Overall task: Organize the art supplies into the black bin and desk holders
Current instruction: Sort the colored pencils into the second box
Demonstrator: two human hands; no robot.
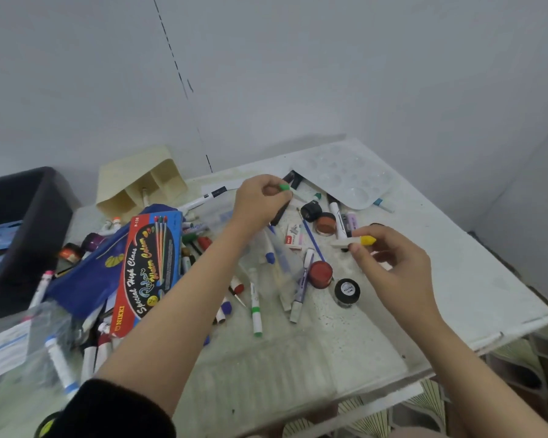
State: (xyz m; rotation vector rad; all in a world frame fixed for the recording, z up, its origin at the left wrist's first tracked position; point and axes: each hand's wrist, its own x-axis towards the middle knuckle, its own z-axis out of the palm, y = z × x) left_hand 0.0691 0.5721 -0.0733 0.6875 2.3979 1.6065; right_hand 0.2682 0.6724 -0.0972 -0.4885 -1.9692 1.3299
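Worktop (456, 279): white, speckled, set into a corner of pale walls and strewn with loose art supplies.

Black bin (29, 222): far left edge, beside the worktop, with blue items partly seen inside.

Blue pouch (86, 279): left of centre, lying under the watercolour box.

Desk holder (133, 181): cream, multi-compartment, tipped over at the back left, with one marker in a compartment.

Palette (345, 181): pale, round wells, lying flat at the back right.

Watercolour box (149, 273): red and black, printed "NIKKI", "Special High Class", "Water Colour" and "P-120". It rests on the pouch, just left of the left forearm.

Left hand (260, 200): raised above the back centre of the worktop, fingers curled round a green-capped marker (284, 187).

Right hand (389, 260): raised above the right side, thumb and fingers pinching a white yellow-capped marker (366, 240). The two hands are well apart.

Red-lidded jar (320, 271) and black-lidded jar (347, 290): standing near each other below the right hand. The label on the black lid is too small to read.

Staples box (293, 238): small and white, between the two hands, its red label illegible.

Green-tipped marker (255, 308): lies loose at centre, among other pens.
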